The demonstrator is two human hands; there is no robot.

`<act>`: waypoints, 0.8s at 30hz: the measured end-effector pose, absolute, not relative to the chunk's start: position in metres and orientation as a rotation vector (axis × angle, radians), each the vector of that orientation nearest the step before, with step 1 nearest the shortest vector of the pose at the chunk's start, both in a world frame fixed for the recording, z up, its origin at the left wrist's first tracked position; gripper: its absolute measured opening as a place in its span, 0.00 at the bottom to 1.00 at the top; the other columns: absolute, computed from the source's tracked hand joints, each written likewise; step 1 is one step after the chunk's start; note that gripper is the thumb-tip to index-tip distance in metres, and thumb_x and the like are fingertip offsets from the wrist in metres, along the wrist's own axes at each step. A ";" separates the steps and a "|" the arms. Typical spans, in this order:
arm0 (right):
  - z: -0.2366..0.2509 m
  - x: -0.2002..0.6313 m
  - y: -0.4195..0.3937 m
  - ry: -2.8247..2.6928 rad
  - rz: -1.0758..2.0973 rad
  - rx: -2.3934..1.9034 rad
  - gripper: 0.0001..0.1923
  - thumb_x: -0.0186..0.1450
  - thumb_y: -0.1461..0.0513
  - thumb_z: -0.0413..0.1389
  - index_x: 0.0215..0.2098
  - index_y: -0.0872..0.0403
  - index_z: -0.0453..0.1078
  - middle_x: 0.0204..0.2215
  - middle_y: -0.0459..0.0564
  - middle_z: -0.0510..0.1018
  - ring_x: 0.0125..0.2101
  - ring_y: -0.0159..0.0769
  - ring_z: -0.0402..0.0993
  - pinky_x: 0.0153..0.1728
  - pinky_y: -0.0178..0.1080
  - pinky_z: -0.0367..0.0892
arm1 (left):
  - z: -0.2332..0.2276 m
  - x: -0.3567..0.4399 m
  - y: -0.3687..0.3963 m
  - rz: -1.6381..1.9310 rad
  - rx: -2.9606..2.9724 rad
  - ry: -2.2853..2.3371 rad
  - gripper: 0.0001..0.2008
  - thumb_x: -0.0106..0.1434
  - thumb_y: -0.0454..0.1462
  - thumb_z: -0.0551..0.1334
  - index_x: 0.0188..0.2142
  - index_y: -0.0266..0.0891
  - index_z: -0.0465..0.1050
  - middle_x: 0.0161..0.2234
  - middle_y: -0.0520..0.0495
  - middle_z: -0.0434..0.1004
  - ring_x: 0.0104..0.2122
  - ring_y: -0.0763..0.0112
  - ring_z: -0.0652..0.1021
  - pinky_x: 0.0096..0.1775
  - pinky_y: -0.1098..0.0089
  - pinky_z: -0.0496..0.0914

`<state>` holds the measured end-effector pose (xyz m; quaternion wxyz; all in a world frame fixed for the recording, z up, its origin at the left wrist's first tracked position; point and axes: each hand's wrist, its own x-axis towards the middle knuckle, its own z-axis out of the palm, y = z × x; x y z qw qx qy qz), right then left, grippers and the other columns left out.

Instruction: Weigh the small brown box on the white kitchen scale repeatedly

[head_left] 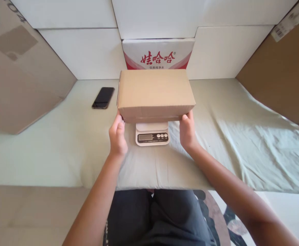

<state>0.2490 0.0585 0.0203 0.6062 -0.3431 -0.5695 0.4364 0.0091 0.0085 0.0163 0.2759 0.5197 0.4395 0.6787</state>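
The box (154, 94) is held over the scale (152, 133), left hand (118, 136) and right hand (187, 131) each pinching a near corner. Probably best if it's centred and kept level, so the display isn't covered.

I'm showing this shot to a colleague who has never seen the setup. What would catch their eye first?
Most striking is the plain cardboard box at centre, gripped at its near corners by the left hand and the right hand over a small white scale. Behind it stands a white carton with red lettering, and a black phone lies to the left on the pale green cloth.
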 end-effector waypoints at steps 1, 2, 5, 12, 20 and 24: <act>0.020 0.250 0.052 -1.315 1.010 -0.801 0.32 0.70 0.40 0.51 0.70 0.36 0.61 0.72 0.44 0.69 0.75 0.49 0.60 0.75 0.57 0.62 | 0.013 0.011 0.003 1.834 1.374 1.186 0.34 0.72 0.60 0.55 0.67 0.44 0.74 0.67 0.39 0.77 0.70 0.50 0.72 0.70 0.53 0.66; 0.019 0.250 0.047 -1.315 1.015 -0.802 0.32 0.70 0.41 0.50 0.70 0.36 0.61 0.72 0.45 0.69 0.75 0.50 0.60 0.75 0.57 0.62 | 0.010 0.012 -0.001 1.846 1.345 1.198 0.35 0.71 0.61 0.55 0.66 0.43 0.75 0.66 0.38 0.77 0.70 0.49 0.73 0.70 0.52 0.67; 0.020 0.248 0.042 -1.316 1.030 -0.779 0.33 0.70 0.41 0.51 0.70 0.37 0.61 0.73 0.45 0.68 0.75 0.51 0.60 0.75 0.57 0.62 | 0.002 0.013 -0.004 1.873 1.269 1.241 0.37 0.70 0.62 0.56 0.66 0.43 0.75 0.66 0.37 0.77 0.70 0.48 0.72 0.69 0.52 0.67; 0.022 0.242 0.043 -1.244 1.029 -0.760 0.31 0.72 0.41 0.49 0.69 0.39 0.64 0.72 0.46 0.70 0.75 0.50 0.60 0.77 0.57 0.57 | -0.001 0.012 0.000 1.825 1.326 1.319 0.38 0.71 0.62 0.55 0.66 0.40 0.74 0.65 0.36 0.78 0.69 0.49 0.74 0.69 0.54 0.68; 0.018 0.243 0.044 -1.238 1.033 -0.830 0.33 0.71 0.37 0.48 0.69 0.37 0.63 0.71 0.44 0.71 0.74 0.49 0.61 0.78 0.54 0.56 | 0.002 0.014 -0.004 1.844 1.336 1.354 0.38 0.70 0.63 0.54 0.65 0.40 0.75 0.66 0.36 0.77 0.70 0.48 0.72 0.69 0.54 0.68; 0.016 0.244 0.047 -1.251 1.024 -0.843 0.35 0.70 0.37 0.47 0.70 0.38 0.63 0.71 0.45 0.71 0.74 0.49 0.62 0.77 0.55 0.59 | 0.002 0.013 -0.003 1.837 1.322 1.385 0.39 0.70 0.64 0.53 0.66 0.41 0.75 0.67 0.36 0.76 0.70 0.48 0.72 0.69 0.53 0.67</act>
